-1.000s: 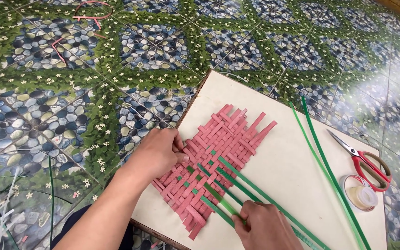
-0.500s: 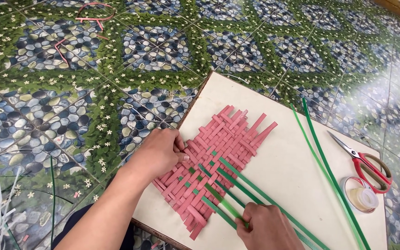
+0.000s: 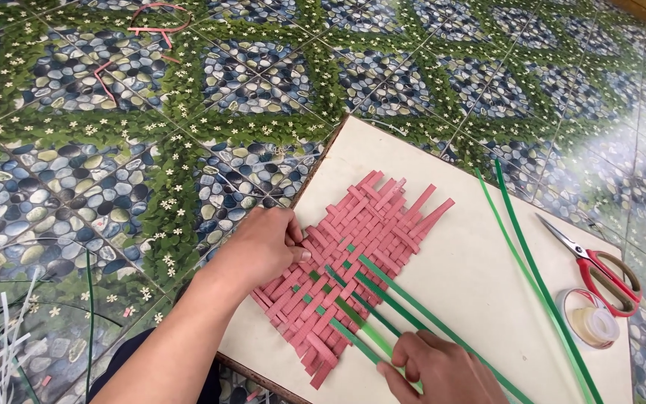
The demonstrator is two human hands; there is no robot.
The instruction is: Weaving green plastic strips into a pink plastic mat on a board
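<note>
Packages, labels, signs, screens: none in view. No box, wrapper, tag, printed sign or display shows anywhere on the board or the tiled floor around it.
</note>
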